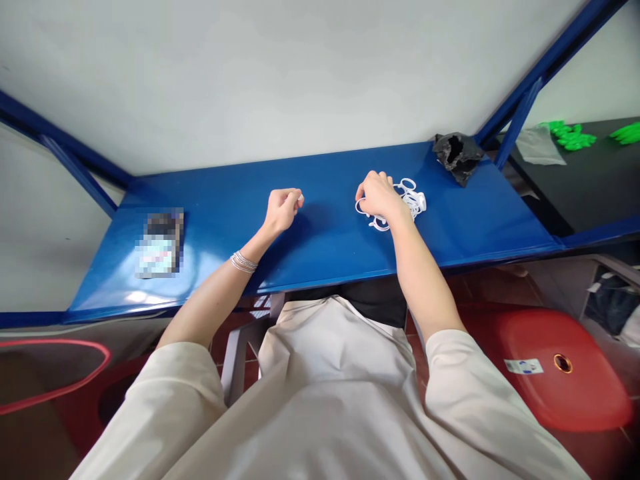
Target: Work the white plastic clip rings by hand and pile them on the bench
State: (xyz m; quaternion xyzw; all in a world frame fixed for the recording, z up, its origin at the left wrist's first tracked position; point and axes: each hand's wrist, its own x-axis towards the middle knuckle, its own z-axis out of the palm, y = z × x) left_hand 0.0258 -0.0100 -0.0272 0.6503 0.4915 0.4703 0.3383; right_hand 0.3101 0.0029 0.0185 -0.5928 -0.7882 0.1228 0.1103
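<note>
My left hand (283,209) is closed in a pinch just above the blue table. A tiny pale spot shows at its fingertips, too small to name. To the right, my right hand (379,195) reaches down into a loose pile of white plastic rings (413,199), some with small tabs. Its fingers are curled around part of the pile, and one ring sticks out beneath them on the left. The palm hides the middle of the pile and what the fingertips touch.
A crumpled black bag (457,157) stands open at the table's back right corner. On the left of the blue table (325,247) lies a blurred-out item (161,243). Blue frame bars rise at both sides. A red stool (565,380) is at lower right.
</note>
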